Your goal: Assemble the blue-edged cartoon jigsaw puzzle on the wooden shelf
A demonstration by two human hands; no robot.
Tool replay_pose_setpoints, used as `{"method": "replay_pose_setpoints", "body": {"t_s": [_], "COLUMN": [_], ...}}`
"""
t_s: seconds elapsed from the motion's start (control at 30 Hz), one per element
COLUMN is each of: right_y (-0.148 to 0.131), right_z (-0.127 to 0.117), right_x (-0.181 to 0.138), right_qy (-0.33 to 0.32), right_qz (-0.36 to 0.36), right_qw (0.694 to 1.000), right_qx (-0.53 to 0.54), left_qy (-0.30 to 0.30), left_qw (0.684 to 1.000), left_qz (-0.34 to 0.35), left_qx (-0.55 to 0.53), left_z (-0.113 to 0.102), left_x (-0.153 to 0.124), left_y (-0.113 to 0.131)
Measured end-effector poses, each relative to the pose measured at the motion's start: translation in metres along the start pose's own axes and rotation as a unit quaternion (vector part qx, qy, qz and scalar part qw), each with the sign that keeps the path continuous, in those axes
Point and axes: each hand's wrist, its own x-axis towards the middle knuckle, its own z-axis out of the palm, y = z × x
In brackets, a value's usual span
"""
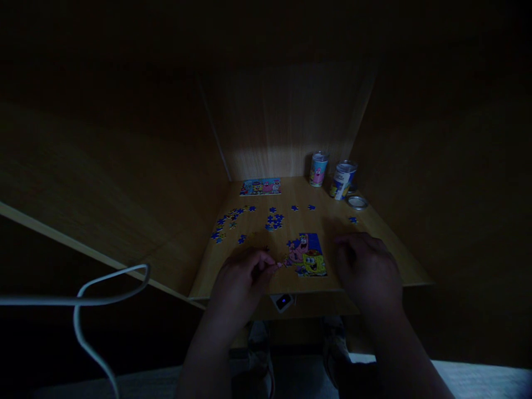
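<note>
A partly assembled cartoon jigsaw lies near the front edge of a small wooden desk. My left hand is closed in a pinch on a small puzzle piece, held right at the jigsaw's left edge. My right hand rests palm down on the desk just right of the jigsaw, fingers curled loosely; nothing shows in it. Several loose blue pieces lie scattered behind the jigsaw and another cluster to the left.
A picture card lies at the back. Two printed cans and a round lid stand back right. Wooden walls enclose the desk. A white cable hangs at left. A small lit device sits below the desk edge.
</note>
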Motion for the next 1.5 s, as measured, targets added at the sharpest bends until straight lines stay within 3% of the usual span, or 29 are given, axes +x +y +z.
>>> {"method": "replay_pose_setpoints", "body": {"t_s": [0.3, 0.6, 0.77, 0.97, 1.5], "right_y": [0.001, 0.001, 0.000, 0.000, 0.000], "right_z": [0.000, 0.000, 0.000, -0.001, -0.001], "right_x": [0.001, 0.001, 0.001, 0.002, 0.001], "right_qy": [0.002, -0.001, 0.002, 0.000, 0.000], "right_qz": [-0.002, -0.001, 0.005, 0.000, 0.007], "right_qw": [1.000, 1.000, 1.000, 1.000, 1.000], "right_qx": [0.000, 0.002, 0.002, 0.007, 0.007], "left_qy": [0.006, 0.042, 0.030, 0.040, 0.013], "left_qw": [1.000, 0.989, 0.996, 0.998, 0.995], "left_qz": [0.004, -0.011, 0.030, 0.033, 0.072], "left_qx": [0.006, -0.140, -0.081, -0.039, -0.069], "left_z": [-0.003, 0.013, 0.020, 0.020, 0.015], "left_x": [0.001, -0.006, -0.005, -0.002, -0.002], "left_y": [0.006, 0.012, 0.017, 0.018, 0.011]}}
